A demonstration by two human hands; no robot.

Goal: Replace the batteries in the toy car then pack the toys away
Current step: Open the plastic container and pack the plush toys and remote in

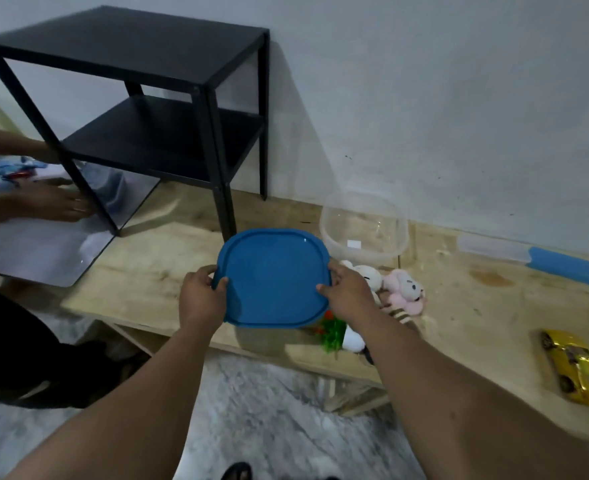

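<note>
A blue square lid (274, 277) hangs above the wooden table (154, 268), held by both hands. My left hand (201, 296) grips its left edge and my right hand (346, 296) grips its right edge. Behind it stands a clear plastic container (364, 225), uncovered. White (367, 275) and pink (405, 289) plush toys lie just right of the lid, partly hidden by my right arm. A green and white toy (338, 336) peeks out under the lid. The gold toy car (578, 372) lies at the table's right front.
A black two-level side table (168, 109) stands at the back left. Another person's hands (55, 202) rest on a white sheet at the left. A clear box with a blue lid (535, 258) lies at the back right by the wall.
</note>
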